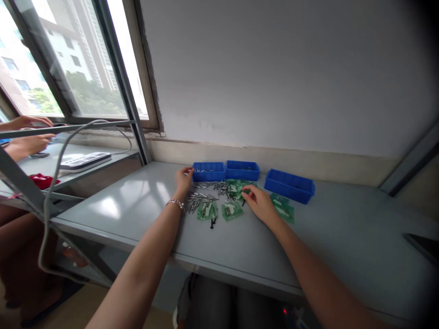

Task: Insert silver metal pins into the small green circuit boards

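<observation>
Metal parts [202, 198]: loose pile, desk [137, 208]. Left hand [185, 179]: 10 o'clock of pile, fingertips near together at left bin [210, 177]; grip cannot be told. Right hand [257, 200]: 3 o'clock, fingers curled over packets [232, 211]; grip likewise uncertain. Advised: light fingertips, wrists high. Front edge: 6 o'clock. Moving room: 9.

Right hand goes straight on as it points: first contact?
The right hand would likely meet the green packets in front of the middle blue bin; depth is unclear.
</observation>
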A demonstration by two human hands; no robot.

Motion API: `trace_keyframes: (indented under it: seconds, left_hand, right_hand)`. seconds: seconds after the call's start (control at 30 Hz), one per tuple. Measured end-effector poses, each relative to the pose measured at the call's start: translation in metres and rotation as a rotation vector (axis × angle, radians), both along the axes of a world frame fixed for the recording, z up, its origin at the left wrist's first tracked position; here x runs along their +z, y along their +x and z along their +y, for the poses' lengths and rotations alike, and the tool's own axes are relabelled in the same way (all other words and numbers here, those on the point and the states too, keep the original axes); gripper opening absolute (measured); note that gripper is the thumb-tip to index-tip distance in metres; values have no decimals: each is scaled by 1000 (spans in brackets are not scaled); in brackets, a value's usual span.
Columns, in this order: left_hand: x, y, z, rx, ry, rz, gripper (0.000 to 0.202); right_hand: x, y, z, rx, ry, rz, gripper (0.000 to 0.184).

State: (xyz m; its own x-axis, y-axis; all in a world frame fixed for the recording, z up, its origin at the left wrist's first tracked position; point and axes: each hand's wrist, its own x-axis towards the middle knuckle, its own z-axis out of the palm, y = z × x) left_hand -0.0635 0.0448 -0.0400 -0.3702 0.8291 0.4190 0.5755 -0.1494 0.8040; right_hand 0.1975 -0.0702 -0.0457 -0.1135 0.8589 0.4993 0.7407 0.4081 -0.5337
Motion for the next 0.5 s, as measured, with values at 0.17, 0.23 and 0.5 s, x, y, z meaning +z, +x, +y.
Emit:
trace_keyframes:
  seconds: [0.17,0.23,0.5]
  left_hand:
    - [-2,-1,2,-3,14,-2,25]
    - [-2,-1,2,-5,24,0,25]
    - [3,1,-2,1,83,-25,30]
  right_hand:
    - [-1,0,1,-3,11,-4,21]
    - [0,0,0,-2,1,-3,21]
    - [2,0,-2,4,6,2,19]
